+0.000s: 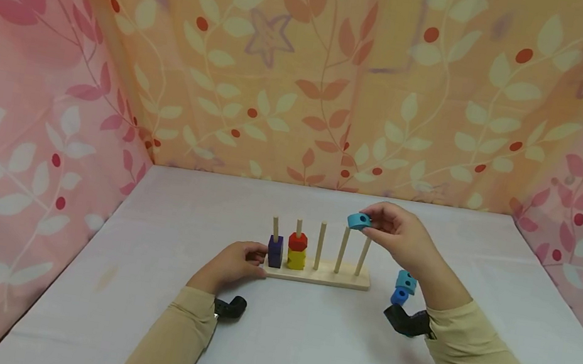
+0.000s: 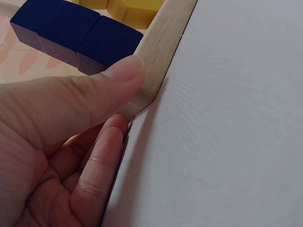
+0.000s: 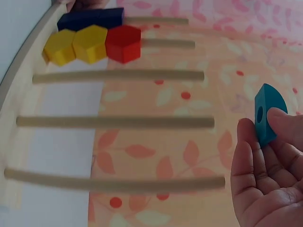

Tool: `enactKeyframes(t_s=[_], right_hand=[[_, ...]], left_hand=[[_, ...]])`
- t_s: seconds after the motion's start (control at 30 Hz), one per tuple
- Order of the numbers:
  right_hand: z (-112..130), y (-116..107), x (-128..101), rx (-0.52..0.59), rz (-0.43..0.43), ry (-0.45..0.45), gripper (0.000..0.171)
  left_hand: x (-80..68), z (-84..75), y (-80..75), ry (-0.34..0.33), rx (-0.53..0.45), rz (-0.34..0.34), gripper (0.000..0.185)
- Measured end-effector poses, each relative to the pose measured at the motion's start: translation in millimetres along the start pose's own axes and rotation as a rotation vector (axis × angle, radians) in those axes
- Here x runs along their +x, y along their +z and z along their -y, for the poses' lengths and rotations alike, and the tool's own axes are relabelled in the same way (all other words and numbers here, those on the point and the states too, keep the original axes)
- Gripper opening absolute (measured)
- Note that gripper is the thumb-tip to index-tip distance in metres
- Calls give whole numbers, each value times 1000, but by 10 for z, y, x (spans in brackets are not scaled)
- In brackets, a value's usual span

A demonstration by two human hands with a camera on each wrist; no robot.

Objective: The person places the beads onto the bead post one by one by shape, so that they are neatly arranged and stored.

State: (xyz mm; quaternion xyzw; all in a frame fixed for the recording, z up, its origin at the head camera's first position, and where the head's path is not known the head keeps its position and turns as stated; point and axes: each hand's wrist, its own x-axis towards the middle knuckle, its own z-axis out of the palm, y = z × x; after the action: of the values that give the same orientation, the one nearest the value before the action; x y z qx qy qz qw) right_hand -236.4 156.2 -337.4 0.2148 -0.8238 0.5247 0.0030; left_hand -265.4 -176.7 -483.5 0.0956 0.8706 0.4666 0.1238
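Holding a teal block (image 1: pixel 358 220) above the peg board (image 1: pixel 318 273).
Right hand (image 1: pixel 403 235) pinches block; left hand (image 1: pixel 232 265) grips board's left end.

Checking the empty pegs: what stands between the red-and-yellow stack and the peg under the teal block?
One bare peg stands between the red-and-yellow stack and the peg below the teal block, seen in the head view.
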Motion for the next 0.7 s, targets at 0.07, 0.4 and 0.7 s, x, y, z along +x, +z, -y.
enactKeyframes(t_s=[0.07, 0.4, 0.7], right_hand=[[24, 65, 35, -1, 11, -13, 25], [90, 315, 175, 33, 11, -73, 23], [53, 452, 251, 30, -2, -32, 21]], left_hand=[[7, 13, 0, -1, 2, 0, 53], [16, 35, 3, 10, -2, -1, 51], [13, 28, 3, 15, 10, -3, 51]])
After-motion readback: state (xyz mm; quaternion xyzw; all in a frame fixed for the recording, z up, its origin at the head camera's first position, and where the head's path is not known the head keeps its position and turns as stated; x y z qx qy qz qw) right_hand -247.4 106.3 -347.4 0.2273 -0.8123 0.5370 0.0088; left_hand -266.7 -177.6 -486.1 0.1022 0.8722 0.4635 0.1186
